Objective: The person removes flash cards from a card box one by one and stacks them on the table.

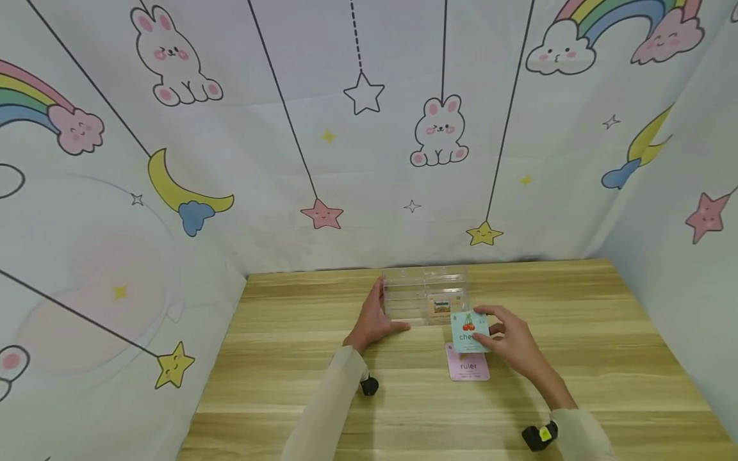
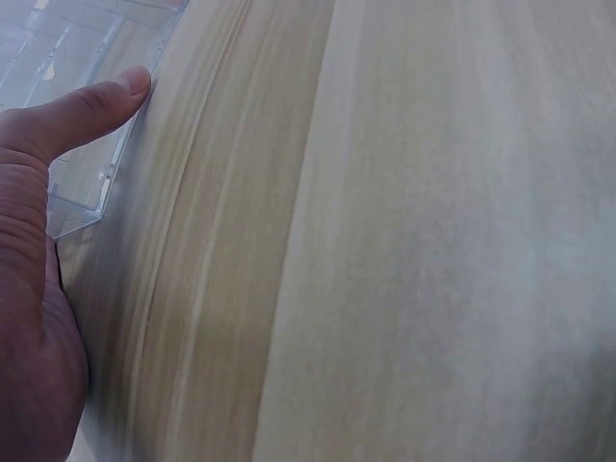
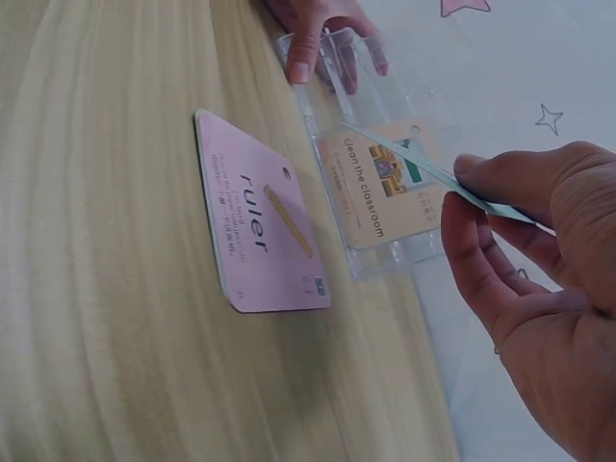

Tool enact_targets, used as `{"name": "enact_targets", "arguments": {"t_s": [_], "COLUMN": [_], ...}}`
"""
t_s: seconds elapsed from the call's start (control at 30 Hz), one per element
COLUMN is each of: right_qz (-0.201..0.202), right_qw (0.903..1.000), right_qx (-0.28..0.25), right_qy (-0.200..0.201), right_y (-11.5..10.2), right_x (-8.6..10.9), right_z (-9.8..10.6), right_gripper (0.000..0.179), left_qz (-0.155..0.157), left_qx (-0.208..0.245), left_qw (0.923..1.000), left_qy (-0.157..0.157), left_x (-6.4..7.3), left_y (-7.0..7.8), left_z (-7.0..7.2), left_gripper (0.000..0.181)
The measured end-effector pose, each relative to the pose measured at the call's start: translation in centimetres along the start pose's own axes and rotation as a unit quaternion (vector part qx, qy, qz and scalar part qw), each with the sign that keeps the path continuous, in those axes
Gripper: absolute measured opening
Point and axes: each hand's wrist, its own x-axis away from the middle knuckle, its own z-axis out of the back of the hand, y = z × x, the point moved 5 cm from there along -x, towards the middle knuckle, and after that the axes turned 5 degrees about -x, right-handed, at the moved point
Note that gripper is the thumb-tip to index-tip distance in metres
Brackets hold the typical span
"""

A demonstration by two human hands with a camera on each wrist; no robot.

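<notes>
A clear plastic card rack (image 1: pixel 403 289) with several compartments stands near the back of the table. My left hand (image 1: pixel 371 321) holds its left end, thumb at the front edge and fingers along the side. An orange card (image 3: pixel 371 188) reading "clean the classroom" sits in the rack's front right compartment. My right hand (image 1: pixel 513 339) pinches a pale green card (image 1: pixel 466 324) with cherries on it between thumb and fingers. In the right wrist view that card shows nearly edge-on. Beneath it on the table lies a pink "ruler" card (image 1: pixel 469 370), apparently atop a small stack.
The wood-grain table (image 1: pixel 277 358) meets a white curtain (image 1: pixel 380 166) printed with rabbits, stars and rainbows, which rises behind and at both sides. Each wrist wears a small black camera; the right one (image 1: pixel 539 436) carries a yellow-green patch.
</notes>
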Motion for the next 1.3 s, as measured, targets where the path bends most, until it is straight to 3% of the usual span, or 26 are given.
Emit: {"name": "enact_targets", "arguments": {"t_s": [0.23, 0.7, 0.93, 1.3], "right_qz": [0.000, -0.054, -0.058, -0.063], "right_qw": [0.9999, 0.9955, 0.9929, 0.9944], "right_qx": [-0.015, -0.072, -0.098, -0.072], "right_qy": [-0.008, -0.030, -0.035, -0.045], "right_y": [0.5, 2.7, 3.5, 4.1], "right_x": [1.1, 2.2, 2.3, 2.6], "right_z": [-0.6, -1.8, -2.2, -2.5], "right_gripper": [0.053, 0.054, 0.054, 0.052], "left_qz": [-0.007, -0.005, -0.012, -0.003], "left_qx": [0.003, -0.005, 0.001, -0.005], "left_qw": [1.0000, 0.9999, 0.9999, 1.0000], "left_qy": [0.004, 0.008, 0.010, 0.005], "left_x": [0.1, 0.1, 0.1, 0.0], "left_y": [0.1, 0.4, 0.4, 0.2], "left_z": [0.1, 0.3, 0.2, 0.0], "left_gripper": [0.136, 0.136, 0.135, 0.136]}}
